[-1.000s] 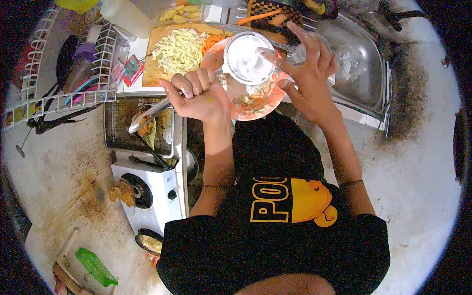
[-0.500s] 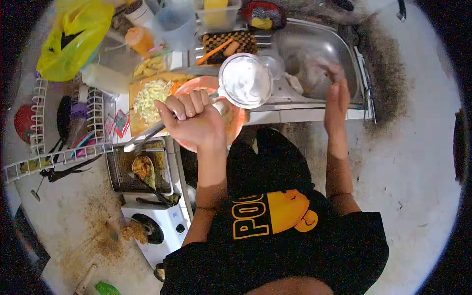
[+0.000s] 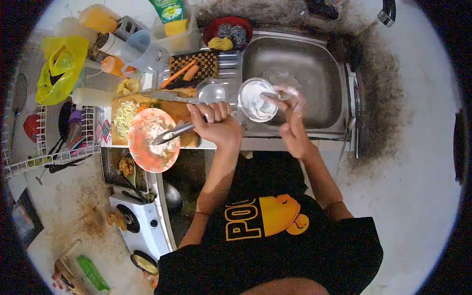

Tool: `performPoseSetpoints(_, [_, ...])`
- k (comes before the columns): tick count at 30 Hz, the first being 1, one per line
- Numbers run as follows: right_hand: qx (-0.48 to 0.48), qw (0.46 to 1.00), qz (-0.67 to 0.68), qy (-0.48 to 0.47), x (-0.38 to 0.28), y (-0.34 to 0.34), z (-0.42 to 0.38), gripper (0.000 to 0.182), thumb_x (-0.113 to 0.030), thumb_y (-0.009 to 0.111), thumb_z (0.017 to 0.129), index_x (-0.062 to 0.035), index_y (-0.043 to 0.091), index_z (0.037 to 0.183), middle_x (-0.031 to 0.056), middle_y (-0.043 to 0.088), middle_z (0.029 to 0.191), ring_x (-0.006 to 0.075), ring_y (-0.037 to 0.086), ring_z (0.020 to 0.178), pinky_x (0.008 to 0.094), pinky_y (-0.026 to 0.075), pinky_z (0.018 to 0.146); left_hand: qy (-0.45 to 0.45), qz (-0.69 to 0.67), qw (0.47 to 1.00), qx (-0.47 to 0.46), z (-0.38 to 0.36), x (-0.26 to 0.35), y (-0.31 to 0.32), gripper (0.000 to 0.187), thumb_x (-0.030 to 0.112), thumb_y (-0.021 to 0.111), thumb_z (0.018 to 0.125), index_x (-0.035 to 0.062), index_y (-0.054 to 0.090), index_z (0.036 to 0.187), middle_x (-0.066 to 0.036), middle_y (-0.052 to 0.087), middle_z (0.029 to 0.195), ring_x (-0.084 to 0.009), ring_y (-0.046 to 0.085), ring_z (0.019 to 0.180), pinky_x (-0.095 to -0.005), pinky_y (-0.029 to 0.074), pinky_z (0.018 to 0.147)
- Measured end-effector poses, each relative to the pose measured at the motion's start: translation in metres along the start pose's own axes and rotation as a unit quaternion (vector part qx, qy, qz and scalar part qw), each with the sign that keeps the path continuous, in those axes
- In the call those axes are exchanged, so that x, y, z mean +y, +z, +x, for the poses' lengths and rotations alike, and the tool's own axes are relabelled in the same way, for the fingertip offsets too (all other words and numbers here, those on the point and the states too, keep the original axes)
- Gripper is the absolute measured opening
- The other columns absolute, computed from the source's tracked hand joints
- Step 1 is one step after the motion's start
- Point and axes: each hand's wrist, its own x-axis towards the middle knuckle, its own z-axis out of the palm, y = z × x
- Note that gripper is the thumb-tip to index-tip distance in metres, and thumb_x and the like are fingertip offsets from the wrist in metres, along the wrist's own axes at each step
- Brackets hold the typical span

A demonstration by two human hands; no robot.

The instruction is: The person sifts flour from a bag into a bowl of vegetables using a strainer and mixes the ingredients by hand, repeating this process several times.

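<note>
My left hand (image 3: pixel 216 123) is shut on the long metal handle (image 3: pixel 169 134) of a round ladle (image 3: pixel 255 101) whose cup is coated white inside. The cup hangs over the left edge of the steel sink (image 3: pixel 305 59). The fingertips of my right hand (image 3: pixel 291 118) are spread and touch the cup's right rim. An orange bowl (image 3: pixel 147 147) with white and shredded bits stands at the counter's front edge, under the end of the handle. Behind it lies a wooden cutting board (image 3: pixel 189 114) with shredded cabbage (image 3: pixel 125 114).
A clear glass bowl (image 3: pixel 211 91) stands beside the ladle. A checkered mat with carrots (image 3: pixel 189 69), a red bowl of scourers (image 3: pixel 231 30), bottles (image 3: pixel 110 46) and a yellow bag (image 3: pixel 59 69) line the back. A dish rack (image 3: pixel 49 147), a tray of fried food (image 3: pixel 123 167) and a white stove (image 3: pixel 145 223) are at the left.
The ladle has moved from above the orange bowl to the sink's edge. My right hand left the cup, swung over the sink and came back to its rim.
</note>
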Motion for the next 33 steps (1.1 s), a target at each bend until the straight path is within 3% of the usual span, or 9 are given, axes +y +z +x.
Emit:
performPoseSetpoints(4, [-0.028, 0.983, 0.156, 0.09, 0.031, -0.008, -0.018, 0.069, -0.027, 0.048, 0.093, -0.0021, 0.003, 0.139, 0.0208, 0.016, 0.141, 0.0384, 0.029, 0.13, 0.0462, 0.018, 0.109, 0.036, 0.02, 0.999, 0.03, -0.012, -0.046, -0.004, 0.052, 0.039, 0.039, 0.097, 0.017, 0.023, 0.053, 0.005, 0.015, 0.045, -0.0086, 0.009, 0.041, -0.0272, 0.012, 0.043])
performPoseSetpoints(6, [-0.134, 0.978, -0.016, 0.16, 0.054, -0.019, -0.023, 0.071, -0.023, 0.052, 0.091, 0.001, 0.004, 0.137, 0.0218, 0.015, 0.141, 0.0384, 0.023, 0.132, 0.0453, 0.011, 0.11, 0.06, 0.025, 0.997, 0.05, -0.016, -0.066, -0.004, 0.052, 0.038, 0.039, 0.097, 0.0171, 0.022, 0.053, 0.005, 0.015, 0.045, -0.0084, 0.009, 0.041, -0.027, 0.012, 0.042])
performPoseSetpoints(13, [-0.094, 0.986, 0.061, 0.121, 0.096, -0.028, -0.028, 0.074, -0.024, 0.055, 0.09, 0.0065, 0.004, 0.134, 0.0253, 0.015, 0.141, 0.0387, 0.023, 0.131, 0.0442, 0.014, 0.109, 0.083, 0.039, 0.993, 0.069, -0.027, -0.109, -0.006, 0.052, 0.039, 0.039, 0.097, 0.0164, 0.024, 0.052, 0.004, 0.016, 0.045, -0.0091, 0.011, 0.04, -0.0273, 0.013, 0.042])
performPoseSetpoints(16, [-0.064, 0.995, -0.071, 0.031, 0.114, -0.023, -0.037, 0.074, -0.02, 0.057, 0.089, 0.0066, 0.005, 0.134, 0.0253, 0.016, 0.14, 0.0383, 0.025, 0.13, 0.0442, 0.016, 0.109, 0.082, 0.063, 0.991, 0.08, -0.03, -0.12, -0.015, 0.052, 0.039, 0.039, 0.097, 0.0165, 0.025, 0.052, 0.004, 0.017, 0.045, -0.0095, 0.013, 0.04, -0.0273, 0.014, 0.043])
performPoseSetpoints(18, [0.006, 0.996, 0.082, 0.016, 0.118, -0.018, -0.035, 0.075, -0.014, 0.059, 0.087, 0.0053, 0.003, 0.133, 0.0255, 0.017, 0.14, 0.0379, 0.026, 0.13, 0.0457, 0.019, 0.108, 0.077, 0.07, 0.991, 0.088, -0.032, -0.125, -0.018, 0.052, 0.039, 0.039, 0.097, 0.0166, 0.026, 0.052, 0.004, 0.017, 0.046, -0.0098, 0.014, 0.04, -0.0273, 0.015, 0.043])
performPoseSetpoints(25, [-0.101, 0.987, -0.046, 0.113, 0.105, -0.037, -0.031, 0.079, -0.015, 0.063, 0.083, 0.0046, 0.006, 0.135, 0.0249, 0.019, 0.139, 0.0378, 0.028, 0.129, 0.0458, 0.02, 0.107, 0.08, 0.075, 0.992, 0.06, -0.038, -0.136, -0.021, 0.049, 0.038, 0.042, 0.097, 0.0159, 0.028, 0.054, 0.005, 0.019, 0.046, -0.0092, 0.018, 0.04, -0.026, 0.018, 0.043])
performPoseSetpoints(27, [0.039, 0.966, 0.235, 0.103, 0.11, -0.023, -0.04, 0.079, -0.018, 0.065, 0.081, 0.004, 0.011, 0.135, 0.0235, 0.022, 0.138, 0.0372, 0.028, 0.128, 0.0445, 0.017, 0.107, 0.079, 0.078, 0.99, 0.084, -0.039, -0.136, -0.021, 0.048, 0.037, 0.042, 0.096, 0.0156, 0.029, 0.055, 0.005, 0.019, 0.046, -0.009, 0.018, 0.04, -0.0258, 0.019, 0.043])
performPoseSetpoints(28, [0.04, 0.966, 0.235, 0.105, 0.115, -0.022, -0.043, 0.079, -0.018, 0.065, 0.081, 0.004, 0.011, 0.135, 0.0235, 0.022, 0.138, 0.0372, 0.028, 0.128, 0.0445, 0.017, 0.107, 0.078, 0.082, 0.991, 0.065, -0.04, -0.137, -0.018, 0.048, 0.037, 0.042, 0.096, 0.0154, 0.029, 0.056, 0.004, 0.02, 0.046, -0.0089, 0.019, 0.04, -0.0259, 0.019, 0.043])
performPoseSetpoints(33, [-0.059, 0.99, -0.097, 0.082, 0.127, -0.024, -0.045, 0.08, -0.02, 0.066, 0.08, 0.0018, 0.013, 0.135, 0.0238, 0.026, 0.137, 0.0379, 0.031, 0.126, 0.0434, 0.016, 0.107, 0.071, 0.087, 0.99, 0.086, -0.044, -0.142, -0.012, 0.047, 0.036, 0.043, 0.096, 0.0153, 0.029, 0.056, 0.004, 0.022, 0.047, -0.0082, 0.019, 0.039, -0.0254, 0.018, 0.042])
